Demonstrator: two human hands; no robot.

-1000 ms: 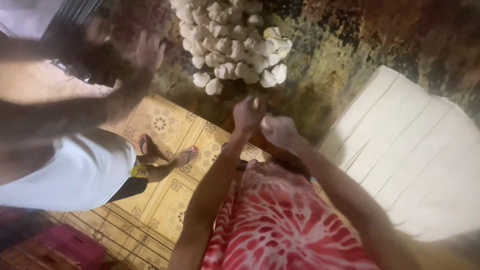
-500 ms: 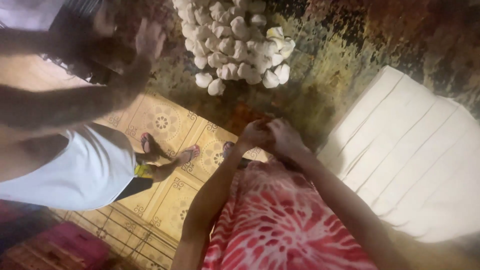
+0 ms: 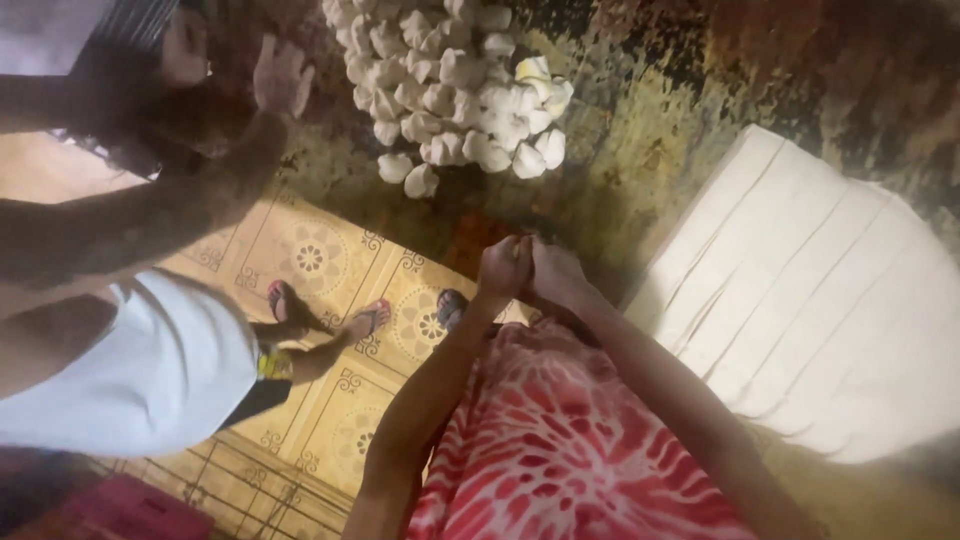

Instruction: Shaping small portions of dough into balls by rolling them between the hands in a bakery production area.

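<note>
My left hand (image 3: pixel 503 268) and my right hand (image 3: pixel 556 275) are pressed together in front of my red and white patterned top (image 3: pixel 570 450), fingers closed. Whether anything is held between them cannot be seen. Beyond my hands, a heap of several white lumps (image 3: pixel 450 85) lies on a dark, stained work surface (image 3: pixel 640 130). The heap is apart from both hands.
Another person in white shorts (image 3: pixel 130 370) stands at the left, an arm stretched out and a hand (image 3: pixel 280 78) raised near the heap. A large white ridged slab (image 3: pixel 810 300) lies at the right. Below is a yellow patterned tile floor (image 3: pixel 310 260) with feet in sandals.
My joined hands have drawn back from the heap toward my body. The other person's hand has risen and shifted toward the heap.
</note>
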